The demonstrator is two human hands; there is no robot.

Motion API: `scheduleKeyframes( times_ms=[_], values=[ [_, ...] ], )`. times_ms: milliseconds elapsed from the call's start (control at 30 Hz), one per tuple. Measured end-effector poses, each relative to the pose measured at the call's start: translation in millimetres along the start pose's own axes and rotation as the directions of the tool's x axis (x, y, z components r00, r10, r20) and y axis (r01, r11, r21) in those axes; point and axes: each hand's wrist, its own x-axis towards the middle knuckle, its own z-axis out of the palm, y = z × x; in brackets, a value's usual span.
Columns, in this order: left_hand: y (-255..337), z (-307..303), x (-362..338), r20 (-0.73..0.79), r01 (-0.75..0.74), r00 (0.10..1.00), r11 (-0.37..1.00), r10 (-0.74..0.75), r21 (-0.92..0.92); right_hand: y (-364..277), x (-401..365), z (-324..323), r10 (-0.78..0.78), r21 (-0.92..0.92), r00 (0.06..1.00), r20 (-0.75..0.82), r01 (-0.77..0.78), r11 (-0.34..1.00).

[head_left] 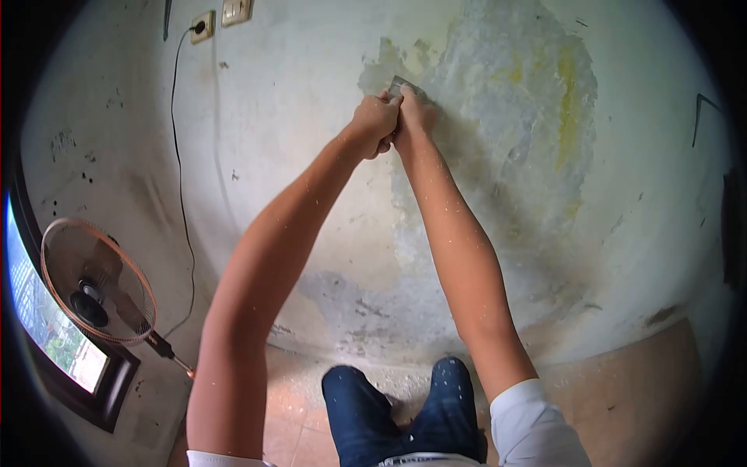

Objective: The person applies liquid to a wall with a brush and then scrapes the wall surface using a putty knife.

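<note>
Both of my hands are together on a flat scraper (pixel 399 82), whose blade meets the wall at the left edge of a large bare grey patch (pixel 498 117). My left hand (pixel 376 122) is closed around the tool's lower part, which the fingers hide. Beside it, my right hand (pixel 415 115) grips the tool near the blade, thumb pointing up. Pale paint (pixel 311 101) surrounds the patch, which has yellow stains on its right side. White flakes dot my forearms and the blue trousers (pixel 362 405).
A fan (pixel 97 282) stands at the left before a window (pixel 54 319). A black cable (pixel 180 156) hangs from a wall socket (pixel 202 27), beside a switch (pixel 236 11). Pale debris (pixel 292 381) lies on the tiled floor (pixel 607 397) near the wall's foot.
</note>
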Motion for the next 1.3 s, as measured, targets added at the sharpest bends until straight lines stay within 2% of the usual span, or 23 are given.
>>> scheduleKeyframes(
  times_ms=[67, 100, 133, 167, 200, 233, 333, 400, 467, 500, 533, 567, 633, 733, 833, 933, 967, 1033, 1067, 1100, 1133, 1200, 1300],
  values=[
    [30.0, 0.0, 13.4, -0.019, -0.078, 0.997, 0.997, 0.078, 0.019, -11.2, 22.7, 18.3, -0.065, -0.106, 0.998, 0.007, 0.065, 0.992],
    [42.9, 1.1, 17.1, -0.025, -0.120, 0.992, 0.993, 0.121, 0.019, -25.9, 22.1, 32.0, -0.003, -0.021, 0.999, 0.041, 0.004, 1.000],
    [54.7, -1.4, 20.7, -0.026, -0.101, 0.994, 0.990, 0.104, 0.101, -28.6, 32.9, 38.0, 0.006, -0.021, 1.000, 0.030, -0.005, 1.000],
    [61.8, 2.0, 19.7, -0.043, -0.086, 0.995, 0.994, 0.089, 0.064, -26.7, 58.2, 43.7, 0.042, -0.045, 0.992, 0.115, -0.037, 0.998],
    [59.0, 6.8, 17.1, -0.058, -0.061, 0.996, 0.998, 0.062, 0.027, -33.0, 43.3, 40.6, 0.088, -0.073, 0.978, 0.190, -0.075, 0.995],
    [53.6, 11.7, 12.0, -0.057, -0.002, 0.998, 0.999, 0.005, 0.043, -40.8, 26.4, 33.5, 0.029, -0.210, 0.998, 0.053, -0.017, 0.977],
    [20.9, 28.1, -17.1, -0.090, -0.012, 0.996, 0.998, 0.007, -0.061, -19.5, 16.6, -7.1, 0.005, -0.241, 1.000, 0.013, -0.002, 0.971],
    [22.2, 25.3, -2.4, -0.087, 0.030, 0.996, 0.999, -0.033, -0.040, -17.7, 33.6, -3.7, 0.011, -0.243, 0.999, 0.041, -0.001, 0.970],
    [44.2, 23.7, 4.3, -0.127, -0.022, 0.992, 0.996, 0.011, -0.089, -15.3, 76.0, 16.2, -0.213, -0.345, 0.965, 0.156, 0.255, 0.903],
    [60.6, 20.4, 19.4, -0.143, -0.028, 0.990, 0.997, 0.017, -0.077, -37.1, 58.4, 39.8, -0.139, -0.250, 0.986, 0.097, 0.159, 0.955],
    [75.4, 17.3, 26.1, -0.138, -0.026, 0.990, 0.996, 0.014, -0.088, -49.4, 65.5, 56.6, -0.127, -0.326, 0.986, 0.105, 0.154, 0.933],
    [83.4, 16.2, 24.6, -0.151, -0.031, 0.988, 0.998, 0.023, -0.054, -66.9, 39.3, 62.8, -0.098, -0.298, 0.989, 0.110, 0.127, 0.946],
    [70.9, 22.6, 17.8, -0.155, -0.012, 0.988, 0.999, 0.006, -0.035, -74.2, 11.5, 49.0, -0.058, -0.294, 0.993, 0.101, 0.085, 0.952],
    [48.0, 40.2, -6.3, -0.110, -0.001, 0.994, 0.993, -0.012, -0.114, -67.4, 21.3, 14.5, -0.051, -0.430, 0.993, 0.109, 0.094, 0.898],
    [61.3, 44.3, -4.4, -0.080, 0.030, 0.996, 0.989, -0.042, -0.145, -76.8, 20.7, 16.9, 0.024, -0.288, 0.991, 0.134, 0.015, 0.958],
    [104.1, 35.4, 10.8, -0.112, -0.081, 0.991, 0.994, 0.073, -0.068, -93.2, 53.6, 67.6, -0.049, -0.285, 0.992, 0.115, 0.080, 0.955],
    [114.4, 33.3, 19.8, -0.121, -0.081, 0.990, 0.995, 0.072, -0.064, -102.5, 53.4, 73.7, -0.066, -0.387, 0.992, 0.110, 0.103, 0.916],
    [106.5, 39.2, 29.6, -0.119, -0.059, 0.992, 0.996, 0.051, -0.068, -103.1, 51.5, 63.1, -0.037, -0.436, 0.989, 0.143, 0.097, 0.895],
    [95.0, 46.9, 22.1, -0.133, -0.087, 0.989, 0.985, 0.067, -0.149, -106.1, 56.3, 59.1, -0.017, -0.473, 0.983, 0.185, 0.104, 0.875],
    [85.3, 54.5, 13.6, -0.147, -0.123, 0.985, 0.966, 0.091, -0.227, -83.3, 95.5, 38.8, 0.117, -0.427, 0.948, 0.295, 0.022, 0.904],
    [71.3, 61.9, 7.3, -0.131, -0.088, 0.990, 0.968, 0.058, -0.236, -67.4, 113.1, 16.5, 0.038, -0.480, 0.968, 0.247, 0.088, 0.873],
    [44.3, 73.1, 4.1, -0.051, -0.055, 0.998, 0.958, 0.042, -0.282, -72.7, 73.4, -17.9, 0.033, -0.453, 0.972, 0.231, 0.077, 0.888],
    [71.8, 73.3, 18.7, -0.107, -0.125, 0.989, 0.956, 0.100, -0.267, -91.0, 101.7, 13.0, 0.027, -0.383, 0.939, 0.342, 0.114, 0.917]
  ],
)
